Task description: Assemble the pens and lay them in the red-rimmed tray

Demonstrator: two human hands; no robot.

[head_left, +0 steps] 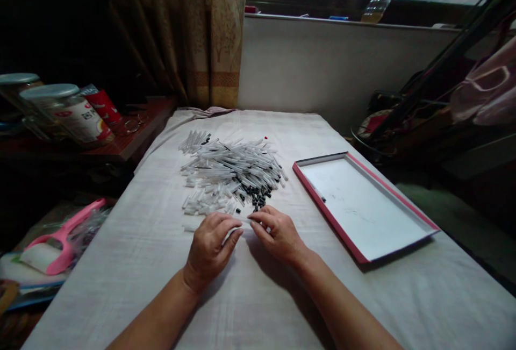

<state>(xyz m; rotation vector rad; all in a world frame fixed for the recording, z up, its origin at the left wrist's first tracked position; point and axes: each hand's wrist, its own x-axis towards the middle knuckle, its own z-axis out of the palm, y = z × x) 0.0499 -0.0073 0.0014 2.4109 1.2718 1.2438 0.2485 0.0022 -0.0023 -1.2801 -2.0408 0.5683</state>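
Observation:
My left hand (213, 245) is closed around a clear pen barrel (244, 220), which lies nearly level between both hands; a pale end shows left of the knuckles. Thumb and fingers of my right hand (278, 234) pinch a small black pen part (250, 217) at the barrel's right end, mostly hidden by the fingertips. Just beyond the hands spreads a heap of clear pen barrels (237, 159). Small black plugs (258, 198) are bunched at its near right side, and short whitish caps (209, 199) lie at its near left.
A shallow red-edged box lid (330, 226) stands right of the heap, with one pen (320, 194) inside along its left wall. A white cloth (141, 264) covers the table. Left are jars (76, 116) on a side table and a pink-handled tool (66, 237).

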